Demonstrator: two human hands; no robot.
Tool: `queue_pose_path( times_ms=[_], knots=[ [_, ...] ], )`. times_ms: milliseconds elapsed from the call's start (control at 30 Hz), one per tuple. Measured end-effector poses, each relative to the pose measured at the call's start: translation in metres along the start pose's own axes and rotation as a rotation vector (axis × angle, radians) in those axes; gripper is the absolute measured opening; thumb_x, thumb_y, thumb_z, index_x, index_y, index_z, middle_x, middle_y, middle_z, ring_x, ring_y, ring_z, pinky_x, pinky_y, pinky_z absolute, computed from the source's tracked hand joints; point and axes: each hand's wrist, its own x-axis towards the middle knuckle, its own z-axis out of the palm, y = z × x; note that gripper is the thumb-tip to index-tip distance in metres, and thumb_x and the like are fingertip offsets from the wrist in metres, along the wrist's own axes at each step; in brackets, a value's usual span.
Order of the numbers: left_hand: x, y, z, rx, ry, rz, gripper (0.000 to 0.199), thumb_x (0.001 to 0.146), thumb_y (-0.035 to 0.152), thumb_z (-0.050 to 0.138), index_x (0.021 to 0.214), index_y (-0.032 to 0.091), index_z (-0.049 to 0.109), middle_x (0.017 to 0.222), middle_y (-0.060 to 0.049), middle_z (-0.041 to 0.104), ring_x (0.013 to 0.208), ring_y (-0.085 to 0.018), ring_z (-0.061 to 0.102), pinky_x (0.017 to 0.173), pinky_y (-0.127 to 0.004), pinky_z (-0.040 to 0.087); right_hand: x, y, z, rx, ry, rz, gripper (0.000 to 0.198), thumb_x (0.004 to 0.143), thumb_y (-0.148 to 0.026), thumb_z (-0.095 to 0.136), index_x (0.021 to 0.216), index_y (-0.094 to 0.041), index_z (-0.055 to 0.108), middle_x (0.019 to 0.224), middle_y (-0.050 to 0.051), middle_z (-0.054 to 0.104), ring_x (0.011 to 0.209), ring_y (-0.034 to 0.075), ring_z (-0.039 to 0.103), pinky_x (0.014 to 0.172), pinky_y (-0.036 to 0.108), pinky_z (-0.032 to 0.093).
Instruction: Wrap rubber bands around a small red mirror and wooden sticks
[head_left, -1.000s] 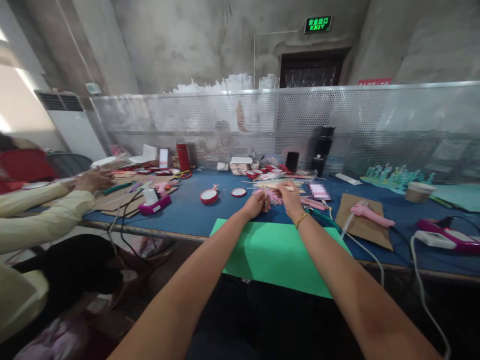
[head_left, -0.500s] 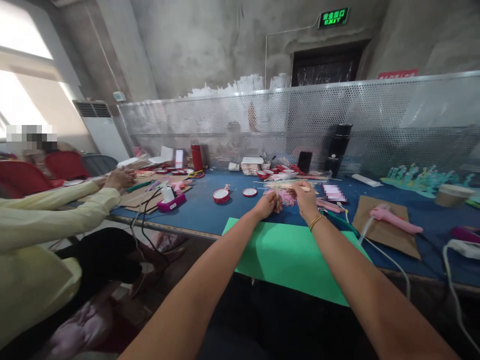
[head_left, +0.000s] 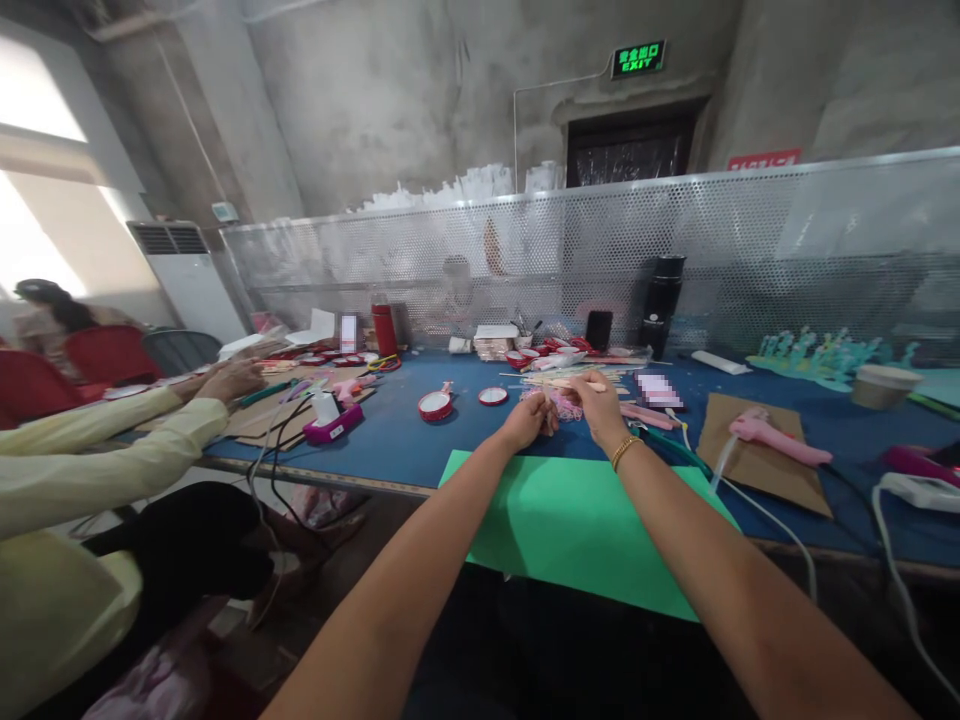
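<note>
Blue covers a long work surface (head_left: 390, 435), seen from the wearer's head, with two bare hands meeting near the middle of its near edge. A sheet of green paper (head_left: 577, 530) lies below the wrists and juts over that edge.

Just beyond the paper, the left hand (head_left: 531, 422) has its fingers curled inward; a pale sliver shows at the tips, but I cannot tell whether they grip it. The right hand (head_left: 598, 405), with a gold bracelet (head_left: 624, 452) at the wrist, bends its thumb and fingers towards each other. Whether they meet, or pinch anything, is too small to tell.

Between the hands sits a loose heap of small pink pieces (head_left: 568, 403). Thin pale sticks (head_left: 546, 382) lie behind it, towards the far edge. To the right are a phone (head_left: 657, 388) with a lit screen and, further along, a pink glue gun (head_left: 776, 440) on cardboard (head_left: 718, 422). Two red-rimmed rolls of tape (head_left: 435, 405) lie to the left. At the left end of the surface, another person's hands (head_left: 232, 385) are at work.

Such fine handling, I judge, calls for a steady left hand, light fingertip movements from the right, and one piece parted from the heap at a time, since the pieces look apt to tangle. Keeping the right wrist off the teal-handled tool (head_left: 679, 450) beside it seems wise.
</note>
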Motion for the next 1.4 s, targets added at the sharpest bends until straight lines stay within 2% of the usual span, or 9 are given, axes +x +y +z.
queue_pose_path(
  times_ms=[167, 333, 500, 667, 833, 1000, 1200, 1400],
  knots=[
    [0.0, 0.0, 0.0, -0.001, 0.01, -0.001, 0.029, 0.09, 0.041, 0.047, 0.075, 0.016, 0.05, 0.06, 0.0, 0.059, 0.047, -0.008, 0.05, 0.049, -0.021, 0.041, 0.001, 0.001, -0.001, 0.002, 0.07, -0.008, 0.017, 0.063, -0.034, 0.066, 0.063, -0.022, 0.054, 0.049, -0.004, 0.06, 0.051, 0.014, 0.059, 0.051, 0.024, 0.044],
    [-0.001, 0.002, 0.001, -0.027, 0.005, -0.003, 0.025, 0.089, 0.037, 0.049, 0.076, 0.016, 0.049, 0.059, 0.0, 0.059, 0.046, -0.008, 0.051, 0.049, -0.022, 0.041, 0.003, 0.004, -0.001, -0.014, -0.01, -0.015, 0.017, 0.064, -0.034, 0.066, 0.062, -0.022, 0.054, 0.052, -0.003, 0.063, 0.05, 0.013, 0.058, 0.052, 0.024, 0.044],
    [-0.001, 0.001, 0.001, 0.005, 0.001, 0.02, 0.029, 0.09, 0.039, 0.046, 0.074, 0.016, 0.05, 0.059, 0.0, 0.059, 0.046, -0.008, 0.05, 0.049, -0.022, 0.04, 0.002, 0.004, -0.002, 0.001, 0.077, -0.009, 0.018, 0.063, -0.034, 0.066, 0.061, -0.023, 0.052, 0.049, -0.004, 0.061, 0.05, 0.014, 0.058, 0.05, 0.025, 0.043],
    [0.001, -0.002, 0.0, 0.012, -0.004, 0.022, 0.028, 0.091, 0.039, 0.046, 0.075, 0.016, 0.049, 0.058, 0.0, 0.059, 0.046, -0.008, 0.05, 0.049, -0.022, 0.041, -0.001, 0.001, -0.001, -0.015, 0.008, 0.008, 0.02, 0.062, -0.036, 0.067, 0.06, -0.022, 0.053, 0.053, -0.002, 0.064, 0.05, 0.014, 0.058, 0.051, 0.025, 0.045],
    [0.001, -0.002, 0.001, 0.027, 0.0, 0.01, 0.028, 0.091, 0.038, 0.044, 0.075, 0.016, 0.049, 0.06, 0.0, 0.059, 0.045, -0.007, 0.05, 0.049, -0.021, 0.04, -0.001, -0.003, -0.002, -0.012, 0.093, 0.003, 0.021, 0.06, -0.035, 0.068, 0.058, -0.022, 0.052, 0.051, -0.002, 0.063, 0.053, 0.015, 0.061, 0.052, 0.026, 0.047],
    [0.001, -0.002, 0.001, 0.017, -0.011, 0.008, 0.027, 0.092, 0.036, 0.042, 0.076, 0.016, 0.049, 0.061, 0.0, 0.059, 0.045, -0.007, 0.05, 0.049, -0.021, 0.04, -0.002, -0.003, 0.0, 0.004, 0.033, 0.014, 0.021, 0.059, -0.035, 0.07, 0.059, -0.022, 0.053, 0.05, -0.004, 0.061, 0.05, 0.014, 0.06, 0.052, 0.025, 0.047],
    [0.005, -0.009, 0.001, 0.028, 0.005, 0.003, 0.022, 0.093, 0.03, 0.039, 0.079, 0.016, 0.049, 0.061, 0.0, 0.06, 0.045, -0.008, 0.051, 0.048, -0.022, 0.04, 0.0, 0.002, -0.002, -0.005, 0.087, -0.015, 0.021, 0.061, -0.035, 0.069, 0.061, -0.021, 0.054, 0.051, -0.003, 0.062, 0.051, 0.014, 0.06, 0.05, 0.023, 0.045],
    [0.006, -0.011, 0.002, 0.034, -0.004, 0.006, 0.026, 0.094, 0.028, 0.035, 0.075, 0.016, 0.049, 0.06, 0.0, 0.06, 0.045, -0.009, 0.051, 0.05, -0.024, 0.041, 0.0, 0.003, -0.003, -0.029, 0.032, -0.01, 0.02, 0.062, -0.036, 0.068, 0.063, -0.021, 0.055, 0.053, -0.003, 0.063, 0.051, 0.012, 0.059, 0.052, 0.023, 0.044]
  ],
)
